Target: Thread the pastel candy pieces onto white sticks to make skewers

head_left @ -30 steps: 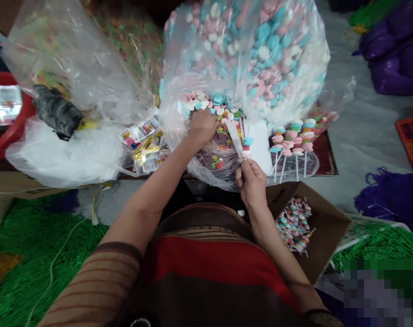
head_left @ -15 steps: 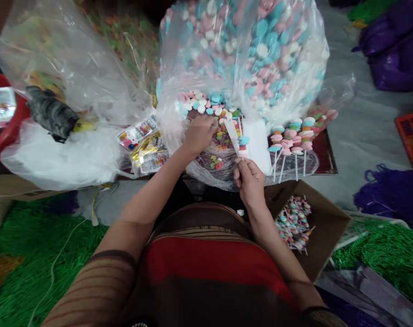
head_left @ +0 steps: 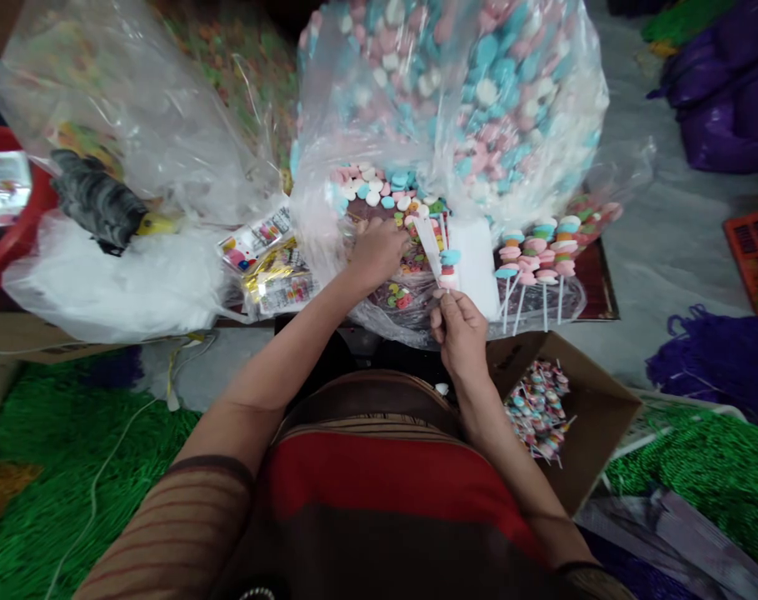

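My right hand [head_left: 461,329] is closed in a pinch at the lower end of a candy skewer [head_left: 449,265], held upright with blue, red and pink-white sweets threaded on it. White sticks [head_left: 427,242] fan out just left of it, and a stack of white wrappers [head_left: 474,258] lies behind. Over the pile of ring gummies [head_left: 417,260] my left hand [head_left: 380,252] reaches down, its fingers bent and somewhat apart. Its fingertips are partly hidden, and no sweet shows in them. Beyond it lie loose pink, white and blue marshmallows [head_left: 372,185].
Finished candy skewers [head_left: 545,250] lie at the right of the table. A large bag of marshmallows [head_left: 510,92] stands behind. Printed packets [head_left: 260,242] and a white plastic bag [head_left: 117,283] sit to the left. A cardboard box [head_left: 595,425] below right contains wrapped skewers.
My left hand has moved slightly right and a little nearer over the ring gummies. My right hand stays in place with the candy skewer.
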Available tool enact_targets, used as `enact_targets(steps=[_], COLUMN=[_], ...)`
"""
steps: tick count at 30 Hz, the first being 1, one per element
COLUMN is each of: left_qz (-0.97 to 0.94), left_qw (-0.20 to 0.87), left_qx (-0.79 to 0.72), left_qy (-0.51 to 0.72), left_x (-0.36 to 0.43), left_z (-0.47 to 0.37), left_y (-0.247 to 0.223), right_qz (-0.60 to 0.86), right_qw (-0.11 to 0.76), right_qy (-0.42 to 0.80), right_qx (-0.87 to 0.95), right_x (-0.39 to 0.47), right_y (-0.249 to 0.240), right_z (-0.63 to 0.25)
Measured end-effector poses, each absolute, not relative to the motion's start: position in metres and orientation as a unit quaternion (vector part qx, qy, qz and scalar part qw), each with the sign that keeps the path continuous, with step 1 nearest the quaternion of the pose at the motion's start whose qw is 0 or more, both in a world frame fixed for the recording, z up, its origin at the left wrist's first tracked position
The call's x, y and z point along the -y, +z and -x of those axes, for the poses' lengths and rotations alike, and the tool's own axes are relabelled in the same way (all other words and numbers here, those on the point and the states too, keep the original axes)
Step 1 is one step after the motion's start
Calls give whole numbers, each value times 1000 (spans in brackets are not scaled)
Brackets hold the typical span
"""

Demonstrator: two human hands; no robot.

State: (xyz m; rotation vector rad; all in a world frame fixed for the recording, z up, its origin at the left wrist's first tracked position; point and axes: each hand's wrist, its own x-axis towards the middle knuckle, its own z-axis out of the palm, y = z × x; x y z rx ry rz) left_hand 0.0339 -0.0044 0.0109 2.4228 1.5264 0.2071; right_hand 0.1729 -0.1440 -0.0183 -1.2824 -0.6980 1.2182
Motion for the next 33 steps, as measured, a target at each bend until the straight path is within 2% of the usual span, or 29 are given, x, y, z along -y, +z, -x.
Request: enact_targets(steps=[6, 10, 13, 18, 21, 26, 33], left_qz=[-851, -839, -757, -479, -398, -367, -461], left_qw=[124, 168, 279, 580, 654, 668, 592], left_qx=[-506, -504, -540, -500, -432, -410, -454], left_qy=[66, 114, 239, 430, 476, 501, 480], left_x=[13, 13, 10, 13, 21, 32, 33], left_z=[-24, -23, -22, -17, -15, -18, -23], left_y=[11, 8, 6, 4, 5, 8, 4], right_qz=[542, 554, 567, 567, 563, 575, 573], right_qw=[586, 574, 551, 503, 479, 473, 478], right_qy=[522, 518, 522, 540, 541, 517, 489], right_qx=[302, 310, 321, 366, 402, 422, 452], right_x=[142, 142, 145, 153, 155, 154, 157], right_y=[-20, -19, -13, 0, 5, 10, 8], right_z=[-172, -172, -173, -170, -166, -163, -166])
